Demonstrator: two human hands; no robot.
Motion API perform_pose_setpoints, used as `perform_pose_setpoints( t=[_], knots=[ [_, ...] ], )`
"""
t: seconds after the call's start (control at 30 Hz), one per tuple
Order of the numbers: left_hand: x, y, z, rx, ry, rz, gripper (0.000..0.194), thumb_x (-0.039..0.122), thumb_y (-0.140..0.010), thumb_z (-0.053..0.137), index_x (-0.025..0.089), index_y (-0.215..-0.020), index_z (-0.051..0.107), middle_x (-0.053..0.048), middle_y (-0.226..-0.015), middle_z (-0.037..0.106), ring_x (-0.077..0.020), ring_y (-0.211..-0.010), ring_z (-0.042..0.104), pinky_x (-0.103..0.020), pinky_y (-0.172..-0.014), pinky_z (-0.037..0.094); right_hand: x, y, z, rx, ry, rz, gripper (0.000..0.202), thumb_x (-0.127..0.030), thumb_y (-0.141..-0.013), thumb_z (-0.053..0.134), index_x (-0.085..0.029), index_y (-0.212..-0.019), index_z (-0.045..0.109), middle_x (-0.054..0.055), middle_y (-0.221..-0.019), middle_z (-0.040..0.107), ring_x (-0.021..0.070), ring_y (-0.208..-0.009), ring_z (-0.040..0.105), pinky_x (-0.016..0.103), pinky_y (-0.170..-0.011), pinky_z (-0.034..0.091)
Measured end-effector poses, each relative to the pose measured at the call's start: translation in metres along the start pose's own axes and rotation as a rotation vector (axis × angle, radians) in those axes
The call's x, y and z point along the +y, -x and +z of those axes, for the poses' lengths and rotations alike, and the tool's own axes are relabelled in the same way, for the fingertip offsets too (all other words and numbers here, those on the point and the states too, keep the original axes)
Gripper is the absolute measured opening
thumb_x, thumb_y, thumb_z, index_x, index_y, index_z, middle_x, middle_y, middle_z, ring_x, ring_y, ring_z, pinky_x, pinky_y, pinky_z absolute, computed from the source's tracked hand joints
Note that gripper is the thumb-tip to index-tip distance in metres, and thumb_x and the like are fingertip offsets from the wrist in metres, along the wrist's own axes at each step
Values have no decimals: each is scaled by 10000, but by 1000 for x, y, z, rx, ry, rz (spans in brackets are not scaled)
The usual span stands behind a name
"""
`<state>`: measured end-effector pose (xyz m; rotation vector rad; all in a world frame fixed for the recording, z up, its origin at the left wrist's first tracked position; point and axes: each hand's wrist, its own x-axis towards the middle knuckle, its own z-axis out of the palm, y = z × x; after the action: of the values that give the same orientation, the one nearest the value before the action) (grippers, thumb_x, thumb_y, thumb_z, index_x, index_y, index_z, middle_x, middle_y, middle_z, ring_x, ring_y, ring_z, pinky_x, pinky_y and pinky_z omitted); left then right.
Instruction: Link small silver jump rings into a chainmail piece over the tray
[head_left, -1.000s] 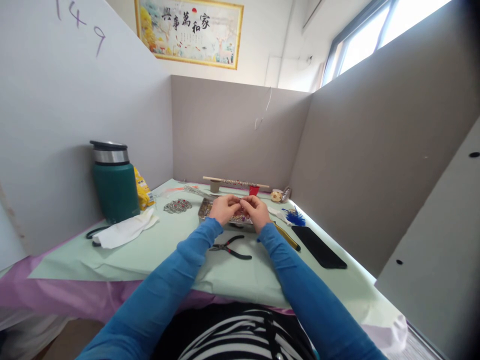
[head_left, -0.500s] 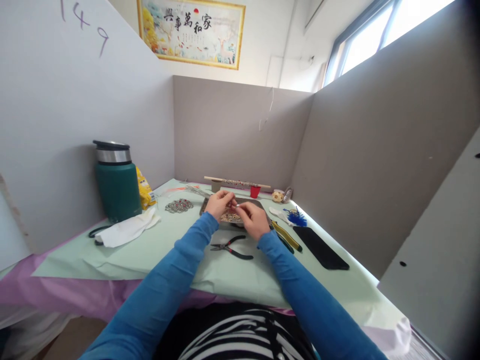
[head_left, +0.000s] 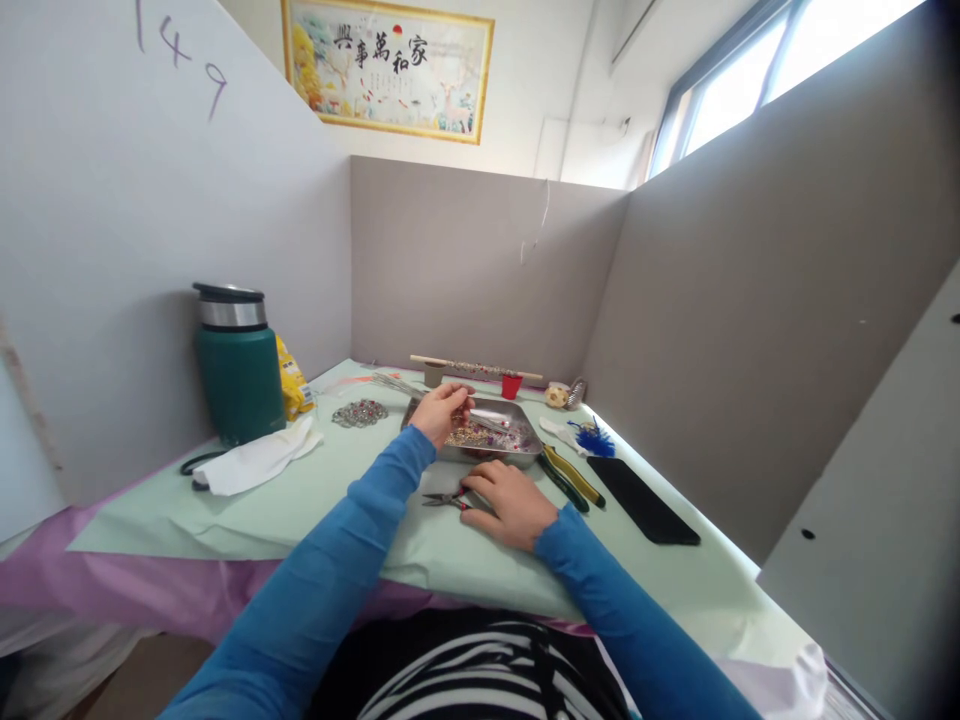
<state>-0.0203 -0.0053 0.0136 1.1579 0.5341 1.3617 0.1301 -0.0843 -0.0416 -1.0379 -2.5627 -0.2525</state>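
Note:
My left hand (head_left: 441, 413) is held over the left part of a metal tray (head_left: 491, 458) of small beads. Its thumb and fingertips are pinched together on something too small to make out. In front of the tray, my right hand (head_left: 516, 502) lies over the handles of small needle-nose pliers (head_left: 444, 498), thumb on the near side and fingers on the far side. The pliers' jaws point left, and their handles are mostly covered by the hand.
Larger yellow-and-green pliers (head_left: 574, 475) and a black phone-like slab (head_left: 643, 500) lie to the right. Leftward are a tangled chain pile (head_left: 360, 413), a white cloth (head_left: 259, 458) and a green bottle (head_left: 236, 380). A bead-wrapped stick (head_left: 476, 367) rests across small cups behind the tray.
My right hand has left the left hand above the tray and come down toward me onto the small pliers. My left hand stays pinched in nearly the same place.

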Motion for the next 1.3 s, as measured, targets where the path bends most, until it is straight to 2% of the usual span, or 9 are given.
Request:
perform_pose_setpoints(
  t=[0.07,0.13,0.2,0.27,0.37,0.47,0.7,1.07,1.3],
  knots=[
    [1,1,1,-12,2,-16,150,235,-748,633,119,-789,548,-2,-611,541,-51,-448,457,-173,-424,344,-2,1,0,30,12,35,308,-399,-844,474,-180,-1013,608,98,-958,591,216,-910,504,345,-763,390],
    [2,1,1,-11,15,-19,154,239,-748,635,119,-773,541,0,-610,537,-45,-441,439,-166,-411,322,-2,0,-2,122,-60,91,252,-326,-857,438,-174,-941,619,95,-900,597,209,-876,518,340,-757,401],
    [3,1,2,-7,23,-10,156,242,-752,630,120,-761,533,-1,-614,534,-43,-447,433,-162,-406,313,3,-3,-8,277,-241,193,260,-310,-877,386,-179,-915,608,83,-882,602,192,-836,538,326,-741,420],
    [4,1,2,-12,22,-3,159,247,-759,622,122,-751,525,-3,-619,531,-44,-454,432,-160,-402,308,13,-8,-15,414,-497,358,295,-384,-888,365,-196,-878,592,56,-821,605,173,-743,555,301,-650,442],
    [5,2,3,-43,22,-11,159,254,-773,601,127,-746,509,-2,-618,521,-47,-454,420,-159,-390,295,29,-22,-23,426,-867,578,383,-511,-857,366,-197,-792,574,22,-656,581,160,-574,549,259,-439,399],
    [6,4,5,-61,17,-18,158,251,-779,590,136,-733,491,12,-594,497,-43,-434,393,-155,-370,260,37,-36,-23,410,-1002,595,364,-520,-814,442,-188,-744,574,23,-648,585,166,-583,568,240,-397,376],
    [2,3,7,-23,-20,-9,188,249,-759,616,143,-687,478,23,-532,480,-40,-390,375,-161,-359,226,25,-40,-14,509,-680,504,326,-455,-848,400,-206,-706,555,0,-626,568,150,-615,525,254,-541,384],
    [-8,-1,5,25,-102,56,162,222,-756,603,144,-691,477,16,-550,530,-44,-393,394,-166,-362,268,24,-43,-7,572,-323,500,278,-365,-863,371,-184,-732,536,33,-736,570,161,-723,520,260,-659,363],
    [-10,-1,8,49,51,10,155,157,-762,588,133,-669,467,18,-530,499,-35,-395,371,-147,-344,229,16,-45,3,593,57,560,249,-351,-869,393,-160,-831,549,84,-841,570,174,-722,516,260,-582,322]
  ],
)
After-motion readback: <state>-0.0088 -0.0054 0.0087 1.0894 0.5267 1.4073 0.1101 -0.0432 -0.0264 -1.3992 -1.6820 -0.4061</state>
